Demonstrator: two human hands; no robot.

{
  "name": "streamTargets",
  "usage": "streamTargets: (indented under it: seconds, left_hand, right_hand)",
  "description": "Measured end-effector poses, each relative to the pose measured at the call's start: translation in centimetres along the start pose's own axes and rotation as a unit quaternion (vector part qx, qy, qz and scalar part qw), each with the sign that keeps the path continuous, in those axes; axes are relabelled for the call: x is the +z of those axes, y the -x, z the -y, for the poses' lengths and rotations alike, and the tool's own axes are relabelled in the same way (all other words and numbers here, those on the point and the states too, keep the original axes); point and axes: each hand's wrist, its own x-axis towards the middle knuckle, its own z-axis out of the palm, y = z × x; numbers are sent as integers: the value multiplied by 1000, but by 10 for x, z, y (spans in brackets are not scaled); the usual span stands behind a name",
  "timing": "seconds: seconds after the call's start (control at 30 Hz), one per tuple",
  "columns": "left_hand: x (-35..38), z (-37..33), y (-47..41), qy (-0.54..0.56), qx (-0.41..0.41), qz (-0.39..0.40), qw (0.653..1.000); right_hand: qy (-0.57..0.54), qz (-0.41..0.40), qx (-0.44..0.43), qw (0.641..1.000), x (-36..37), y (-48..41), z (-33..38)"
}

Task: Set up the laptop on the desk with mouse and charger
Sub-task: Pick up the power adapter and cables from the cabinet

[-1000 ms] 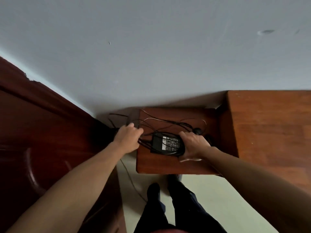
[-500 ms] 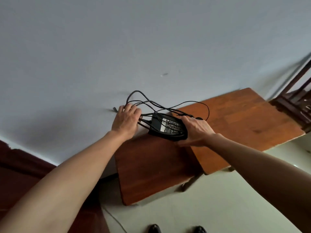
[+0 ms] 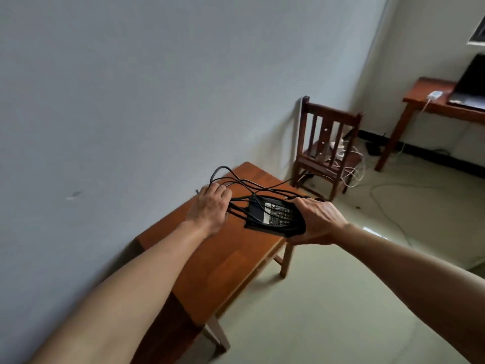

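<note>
My right hand (image 3: 319, 222) grips a black charger brick (image 3: 273, 215) with a white label, held in the air above a low wooden table (image 3: 223, 261). My left hand (image 3: 211, 206) is closed on the bundle of black charger cables (image 3: 241, 183) that loop up from the brick. An open black laptop (image 3: 469, 85) stands on a wooden desk (image 3: 430, 101) at the far right, next to a small white adapter (image 3: 434, 95). No mouse can be made out.
A wooden chair (image 3: 328, 148) stands against the wall beyond the table, with white cables and a power strip (image 3: 341, 151) on and around it. More cables trail over the pale floor (image 3: 341, 298). The grey wall runs along the left.
The view has swung right and up, so the chair and the desk with the laptop have come into sight. Both hands have lifted the charger and cables off the low table.
</note>
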Motion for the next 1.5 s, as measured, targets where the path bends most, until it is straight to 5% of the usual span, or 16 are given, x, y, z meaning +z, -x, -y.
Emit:
streamTargets:
  seconds: [0.43,0.87,1.23,1.5]
  left_hand:
    - [72,-157,-243,10,154,31,988]
    - [143,-362,-583,51,329,16,943]
    - [195,-573,-795,65,351,35,933]
    - [223,-657,-939,79,340,40,936]
  right_hand:
    - [17,17,154,988,8,24,-250]
    - [37,-6,349,937,-26,20,-549]
    - [37,7,395,918,-30,44,-835]
    - [37,9,402,915,-49,13,-1001]
